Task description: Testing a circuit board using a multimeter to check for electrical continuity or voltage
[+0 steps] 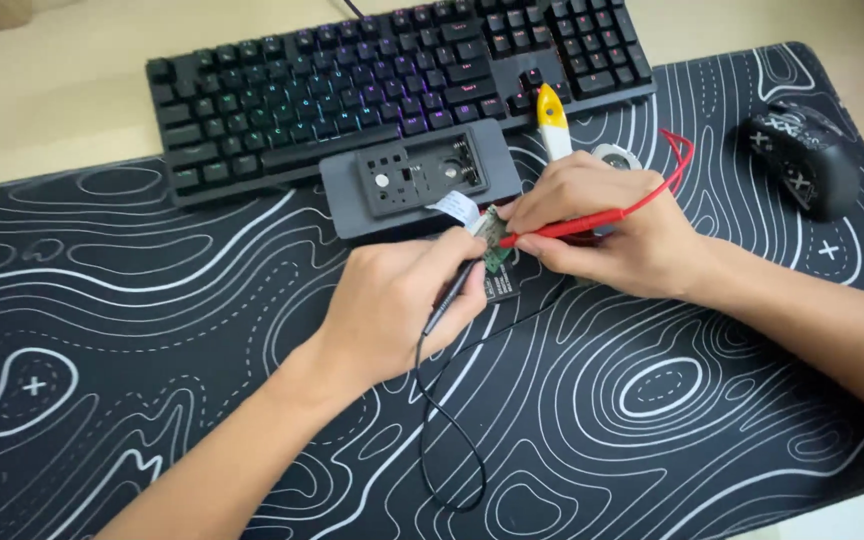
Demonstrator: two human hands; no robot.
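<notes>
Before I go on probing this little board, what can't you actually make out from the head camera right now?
- Green circuit board: mostly covered by the left hand and right hand; parts too small to tell.
- Tips of the red probe and black probe: contact points hidden by fingers.
- Black lead: far end hidden under the hand.
- Yellow-handled tool: lower part behind the right hand.
- Keyboard: top cut off by the edge.

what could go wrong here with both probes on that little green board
1. The red probe in the right hand and the black probe in the left hand meet close together on the small green circuit board; a slip might bridge contacts.
2. The board hangs off a white ribbon cable from the grey case; pressing could strain it.
</notes>
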